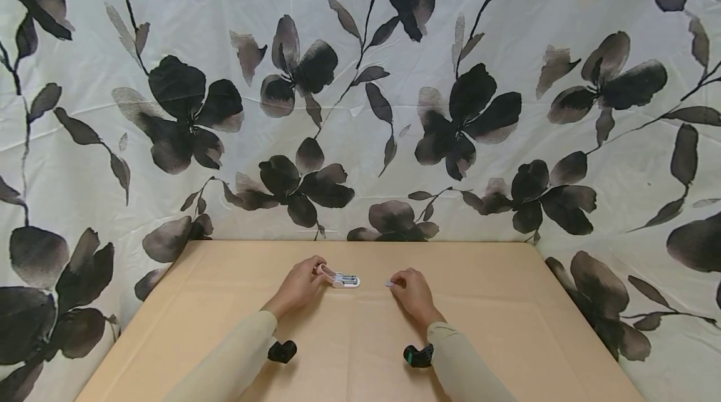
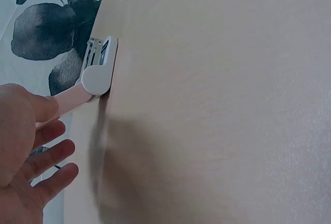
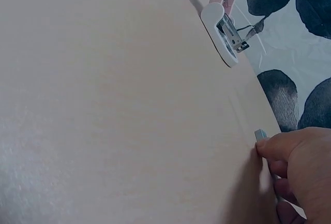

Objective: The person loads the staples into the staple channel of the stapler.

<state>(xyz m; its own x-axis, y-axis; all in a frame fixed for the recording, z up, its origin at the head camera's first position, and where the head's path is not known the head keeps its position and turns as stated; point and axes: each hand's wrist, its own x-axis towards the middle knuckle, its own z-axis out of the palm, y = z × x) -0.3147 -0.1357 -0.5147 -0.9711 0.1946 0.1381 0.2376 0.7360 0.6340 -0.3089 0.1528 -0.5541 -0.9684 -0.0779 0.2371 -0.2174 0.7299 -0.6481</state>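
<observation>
An opened stapler point(image 1: 346, 280) with a pink upper arm and a white base lies just left of the table's middle, its metal staple channel exposed. My left hand point(image 1: 300, 284) holds the pink arm point(image 2: 71, 100) between thumb and index finger; the other fingers spread loosely below in the left wrist view. To the right of the stapler and apart from it, my right hand point(image 1: 415, 294) pinches a short grey strip of staples point(image 3: 260, 135) between thumb and fingertip, close over the table. One end of the strip pokes out past the fingertips.
The table point(image 1: 349, 339) has a plain tan top. Behind it and at both sides hangs a white cloth point(image 1: 383, 158) printed with dark flowers. Black wrist straps point(image 1: 418, 355) sit at both sleeve ends.
</observation>
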